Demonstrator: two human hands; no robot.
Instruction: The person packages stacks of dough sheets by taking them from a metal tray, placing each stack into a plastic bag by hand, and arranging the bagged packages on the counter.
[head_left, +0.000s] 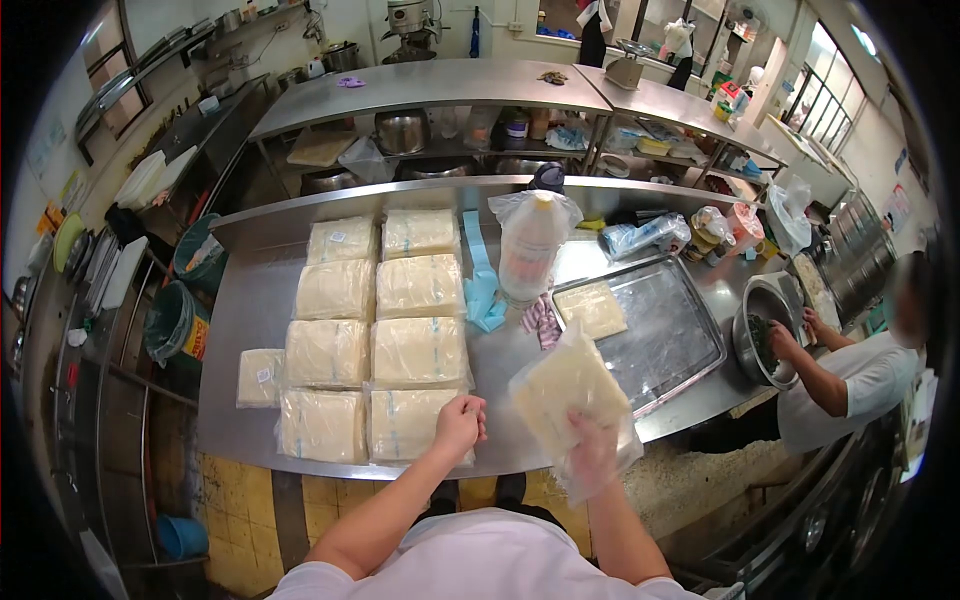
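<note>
My right hand [594, 448] grips the near end of a clear plastic pack of pale, flat square sheets [565, 385], lifted and tilted over the table's front edge. My left hand [460, 428] is closed in a loose fist, nothing visible in it, at the right side of the front pack [415, 422]. Several similar packs [328, 352] lie in two columns on the steel table [245, 300]. A smaller pack [260, 378] sits to their left. Beyond the held pack, another pack [592, 310] rests on a metal tray [665, 340].
A large plastic bottle [532, 250] stands mid-table beside a blue strip [482, 285] and a striped cloth [542, 322]. At right, a co-worker [840, 385] has both hands at a steel bowl [765, 330] of greens. Bins [178, 322] stand on the left.
</note>
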